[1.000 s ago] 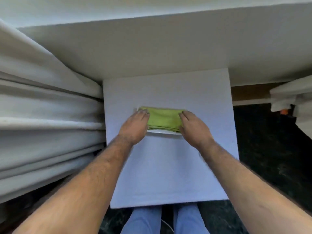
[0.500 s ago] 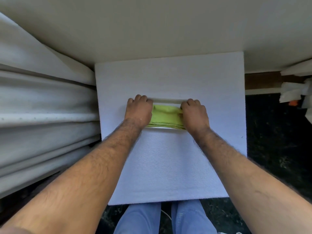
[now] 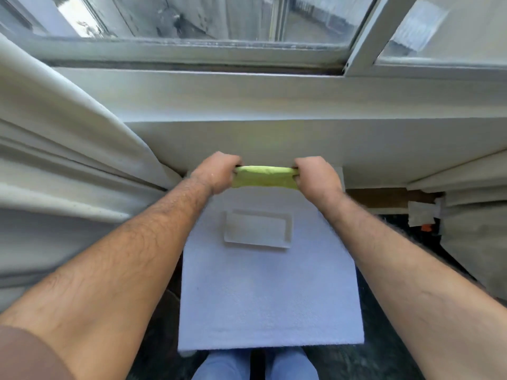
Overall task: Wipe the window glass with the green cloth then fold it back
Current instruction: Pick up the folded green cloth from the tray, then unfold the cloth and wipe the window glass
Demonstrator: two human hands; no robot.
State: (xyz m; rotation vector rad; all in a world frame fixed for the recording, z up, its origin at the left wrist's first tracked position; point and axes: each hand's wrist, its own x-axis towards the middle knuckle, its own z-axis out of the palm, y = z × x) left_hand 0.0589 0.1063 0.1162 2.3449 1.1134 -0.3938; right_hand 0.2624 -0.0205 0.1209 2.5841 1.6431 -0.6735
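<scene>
Above the far edge of the white foam board (image 3: 270, 297), the green cloth (image 3: 264, 177) was held in the air, clear of the board, still folded into a flat bar. Left hand (image 3: 216, 173) was closed on its left end, right hand (image 3: 315, 175) closed on its right end; fingers were wrapped around the ends, so the cloth was clamped in both fists.

Key relation: the cloth's long axis ran left-right, spanning the gap between the two hands. Both hands sat level, neither clearly nearer the glass. The window glass (image 3: 219, 16) lay ahead and above the cloth, past the white sill (image 3: 274, 97), well apart from the cloth. My read: the next move is up and forward over the sill, and the cloth likely needs opening out before wiping. No wiping contact yet.

The small white tray (image 3: 258, 229) sat on the board near the far edge, centred left-right, directly below and toward me from the cloth. It had nothing in it. It looks like the spot the cloth should return to after folding.

Counts:
- cloth: one
- tray: one
- foam board: one
- hands: two, both on the cloth
- glass panes in view: two, main pane at centre and left, a second at the right past a white frame bar (image 3: 365, 34)
- curtain (image 3: 55, 160): bunched at left of the board; more fabric at right, count unclear
</scene>
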